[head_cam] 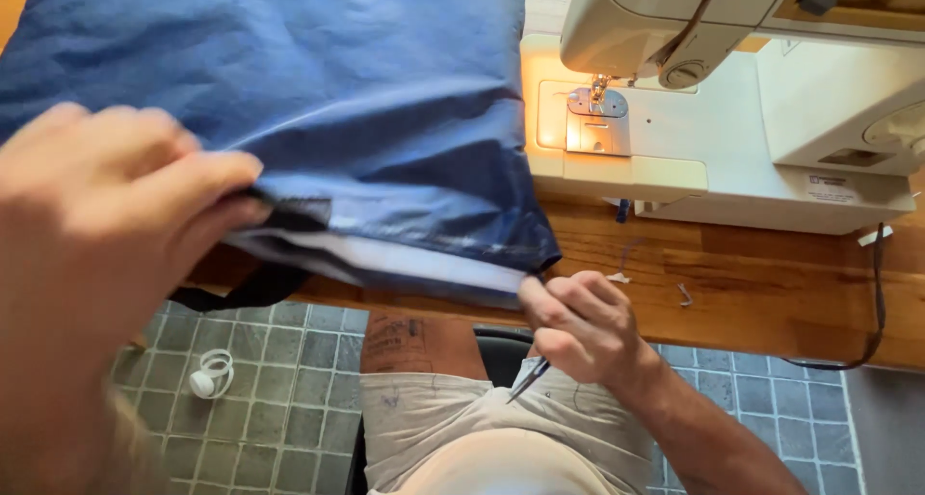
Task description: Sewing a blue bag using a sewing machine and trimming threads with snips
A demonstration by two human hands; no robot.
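Head view: left hand [106,225] and right hand [578,321] each pinch blue fabric [318,100] in their grip.

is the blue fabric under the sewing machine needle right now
No, the blue fabric lies left of the sewing machine, whose needle plate is bare.

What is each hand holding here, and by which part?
Left hand pinches the blue fabric at its hemmed edge; right hand pinches that edge's corner while also gripping small scissors.
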